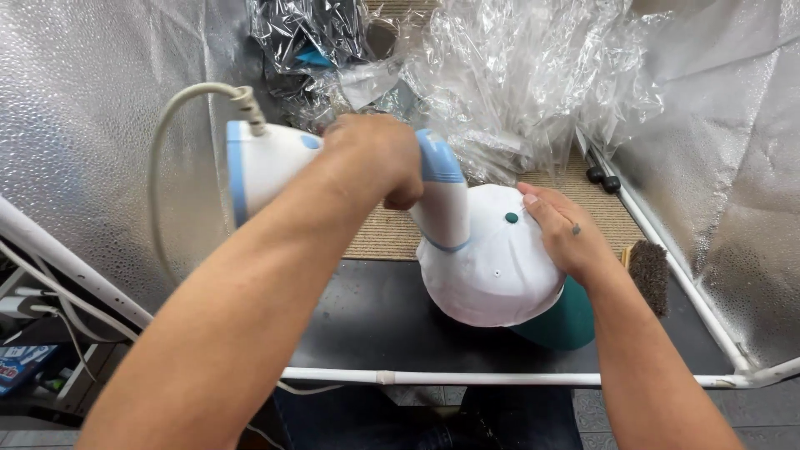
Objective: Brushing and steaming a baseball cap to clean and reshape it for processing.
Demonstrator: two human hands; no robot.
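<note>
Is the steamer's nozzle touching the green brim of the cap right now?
No. The left hand presses the steamer against the white crown of the cap, while the green brim sits on the far side.

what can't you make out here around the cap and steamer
Head view only:
- Steamer handle: covered by the left hand.
- Steamer nozzle: pressed against the cap, so its face is hidden.
- Cap's green brim: mostly under the crown and the right hand.
- Brush: partly behind the right wrist.
- Cord: its far end runs out of sight behind the left forearm.
</note>
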